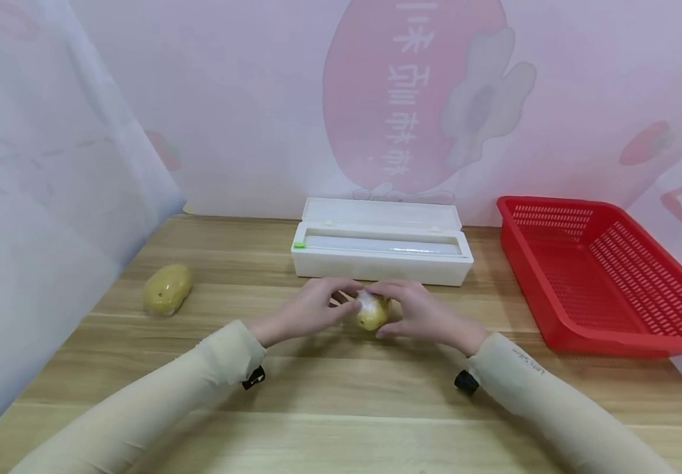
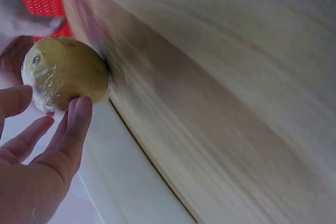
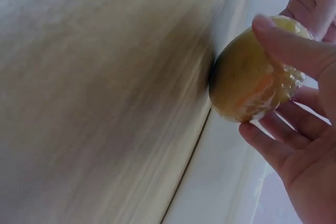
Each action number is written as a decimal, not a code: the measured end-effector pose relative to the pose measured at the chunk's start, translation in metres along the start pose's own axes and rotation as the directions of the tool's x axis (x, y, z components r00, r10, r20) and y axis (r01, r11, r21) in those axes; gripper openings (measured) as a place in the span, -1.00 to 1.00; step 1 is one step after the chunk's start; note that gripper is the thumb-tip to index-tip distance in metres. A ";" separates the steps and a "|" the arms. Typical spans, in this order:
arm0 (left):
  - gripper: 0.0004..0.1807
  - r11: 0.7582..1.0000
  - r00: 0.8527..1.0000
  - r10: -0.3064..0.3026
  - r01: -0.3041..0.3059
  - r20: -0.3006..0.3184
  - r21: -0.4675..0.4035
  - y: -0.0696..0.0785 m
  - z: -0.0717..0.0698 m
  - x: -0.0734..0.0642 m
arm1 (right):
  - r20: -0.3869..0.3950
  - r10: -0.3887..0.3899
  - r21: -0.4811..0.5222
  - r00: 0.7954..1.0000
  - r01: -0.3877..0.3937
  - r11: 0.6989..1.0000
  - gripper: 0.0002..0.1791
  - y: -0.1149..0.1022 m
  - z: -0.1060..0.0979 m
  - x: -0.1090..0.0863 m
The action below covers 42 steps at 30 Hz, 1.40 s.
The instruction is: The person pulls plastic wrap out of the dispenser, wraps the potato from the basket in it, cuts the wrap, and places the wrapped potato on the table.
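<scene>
On the table before me a potato (image 1: 374, 312) sits between my two hands, with clear plastic film crinkled over its upper side. My left hand (image 1: 322, 307) has its fingertips on the far side of the potato (image 2: 79, 72) and its thumb at the filmed top. From the other side my right hand (image 1: 420, 314) grips the potato (image 3: 247, 77), thumb across one face and fingers curled on the opposite one. Part of the potato is hidden behind the fingers. A second potato (image 1: 167, 289), glossy with film, lies apart at the left.
Behind my hands stands a white cling film box (image 1: 382, 266) with its lid raised and a roll inside. A red plastic basket (image 1: 560, 322) is at the right. The wooden table (image 1: 341, 395) ends at a printed cloth backdrop (image 1: 246, 131).
</scene>
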<state>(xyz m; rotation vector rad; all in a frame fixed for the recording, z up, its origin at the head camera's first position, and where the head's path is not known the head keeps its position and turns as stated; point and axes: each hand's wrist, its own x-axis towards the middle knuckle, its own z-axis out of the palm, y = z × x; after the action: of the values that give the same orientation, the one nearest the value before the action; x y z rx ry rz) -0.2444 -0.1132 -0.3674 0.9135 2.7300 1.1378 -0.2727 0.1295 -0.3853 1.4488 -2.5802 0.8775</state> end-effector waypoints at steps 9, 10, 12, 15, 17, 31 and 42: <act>-0.55 0.997 0.998 0.055 -0.054 0.023 -0.053 0.005 0.001 0.000 | -0.023 0.087 0.188 0.996 -0.081 0.979 -0.34 -0.001 -0.002 -0.003; -0.50 0.997 0.998 0.061 -0.059 0.030 -0.050 0.006 0.001 0.000 | -0.019 0.100 0.222 0.995 -0.094 0.971 -0.36 -0.002 -0.002 -0.003; -0.37 0.998 0.997 0.060 -0.058 0.041 -0.035 0.008 0.002 -0.001 | -0.003 0.129 0.272 0.992 -0.123 0.954 -0.40 -0.003 -0.004 -0.005; -0.23 0.999 0.997 0.046 -0.045 0.059 -0.010 0.009 0.004 -0.001 | 0.042 0.173 0.316 0.984 -0.178 0.932 -0.46 -0.004 -0.005 -0.008; -0.19 0.999 0.997 0.041 -0.040 0.070 -0.014 0.009 0.006 -0.001 | 0.089 0.213 0.366 0.973 -0.231 0.902 -0.52 -0.005 -0.005 -0.010; 0.21 0.999 0.985 0.041 -0.038 0.166 -0.023 0.011 0.014 -0.002 | 0.261 0.323 0.675 0.910 -0.411 0.613 -0.51 -0.008 -0.007 -0.015; 0.07 0.986 0.984 -0.002 -0.028 0.179 0.164 0.000 0.023 -0.001 | 0.069 0.348 0.400 0.935 -0.345 0.849 -0.52 -0.004 -0.001 -0.022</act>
<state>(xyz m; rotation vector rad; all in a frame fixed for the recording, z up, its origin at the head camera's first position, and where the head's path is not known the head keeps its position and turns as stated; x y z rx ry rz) -0.2375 -0.0992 -0.3840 1.0005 2.7046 0.7956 -0.2580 0.1455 -0.3892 1.0399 -2.8234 1.5436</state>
